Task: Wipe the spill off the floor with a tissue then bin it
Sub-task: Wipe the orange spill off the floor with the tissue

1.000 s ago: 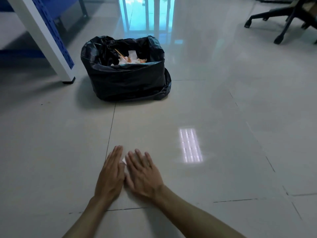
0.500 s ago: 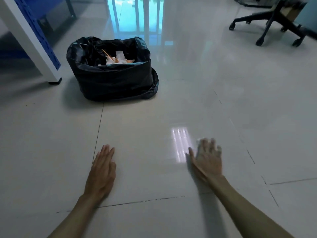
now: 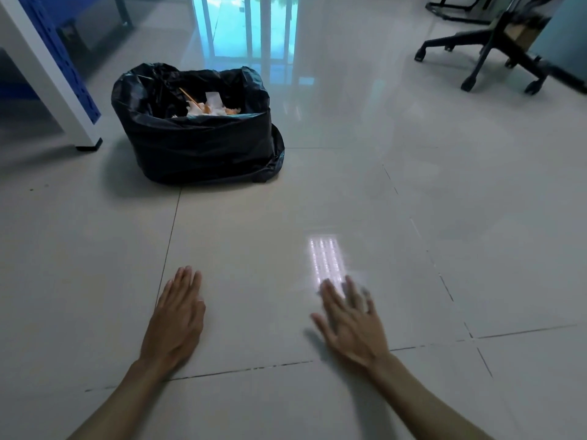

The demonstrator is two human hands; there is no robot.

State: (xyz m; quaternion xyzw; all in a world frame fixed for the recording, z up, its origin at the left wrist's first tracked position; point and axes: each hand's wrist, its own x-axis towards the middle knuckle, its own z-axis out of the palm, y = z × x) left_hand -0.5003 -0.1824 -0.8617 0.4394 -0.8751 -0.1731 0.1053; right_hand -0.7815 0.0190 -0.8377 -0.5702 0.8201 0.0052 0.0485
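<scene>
On the floor (image 3: 254,249), both hands lie flat, fingers extended: left hand (image 3: 176,322), blurred right hand (image 3: 351,325).

- The floor (image 3: 476,217) is large pale tiles, smooth and highly glossy, mirroring a ceiling light and the window; thin dark grout lines run between them.
- The bin (image 3: 197,144) is lined with thin black plastic film, crinkled and faintly shiny.
- Inside it lies crumpled white paper (image 3: 212,108), matt.
- The table leg (image 3: 47,71) looks like white painted metal, smooth, with a perforated blue panel.
- The chair base (image 3: 486,49) is black, matt, perhaps plastic.
</scene>
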